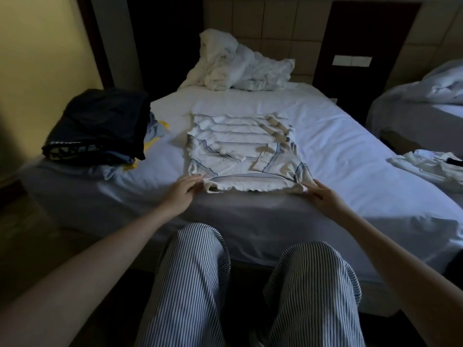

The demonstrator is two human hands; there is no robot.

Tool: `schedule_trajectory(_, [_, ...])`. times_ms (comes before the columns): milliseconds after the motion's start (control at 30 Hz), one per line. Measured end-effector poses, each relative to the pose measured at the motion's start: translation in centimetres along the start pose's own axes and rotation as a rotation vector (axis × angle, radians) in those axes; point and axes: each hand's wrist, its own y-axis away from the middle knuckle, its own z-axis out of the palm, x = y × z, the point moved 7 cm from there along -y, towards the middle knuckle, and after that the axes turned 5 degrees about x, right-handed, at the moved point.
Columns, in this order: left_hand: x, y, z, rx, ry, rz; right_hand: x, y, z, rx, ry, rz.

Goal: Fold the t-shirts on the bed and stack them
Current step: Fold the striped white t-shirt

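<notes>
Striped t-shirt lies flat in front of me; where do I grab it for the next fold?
Pinch the striped t-shirt at its two near hem corners, coming from the foot of the bed. It lies flat with that wavy edge free, and the left hand and right hand are right at those corners.

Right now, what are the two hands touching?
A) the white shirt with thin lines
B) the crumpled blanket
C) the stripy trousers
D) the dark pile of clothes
A: the left hand and the right hand each touch a near corner of the white shirt spread flat on the bed, while the dark pile sits apart on the left.
</notes>
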Motion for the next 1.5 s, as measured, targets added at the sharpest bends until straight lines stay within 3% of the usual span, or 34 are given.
schedule_trajectory(133, [1.2,1.1,-1.4,-0.043,0.088,-0.196,-1.2,1.6,-1.1,0.081,-0.088,0.065])
schedule_trajectory(367, [4.9,3.7,-7.5,-0.028,-0.014,-0.17,-6.4,5.2,-4.7,0.137,-0.005,-0.041])
schedule_trajectory(500, [7.3,5.0,-10.6,-0.022,-0.001,-0.104,-10.5,6.8,-6.4,0.041,0.007,-0.015])
schedule_trajectory(600, [7.8,6.1,-11.5,-0.207,0.02,-0.132,-12.8,8.0,-7.5,-0.129,0.025,0.045])
schedule_trajectory(733, [8.2,7.2,-11.9,-0.477,0.26,-0.266,-14.1,8.4,-8.7,-0.333,-0.032,0.101])
schedule_trajectory(900, [6.8,2.9,-13.2,-0.271,0.341,-0.316,-13.5,4.2,-9.7,-0.202,-0.155,0.165])
schedule_trajectory(1233, [3.4,-10.3,-10.2,-0.035,0.263,-0.432,-10.4,-9.8,-8.9,0.15,-0.081,0.193])
schedule_trajectory(1500, [-2.9,-20.9,-4.9,0.019,0.221,-0.465,-5.1,-21.2,-4.6,0.146,-0.069,0.214])
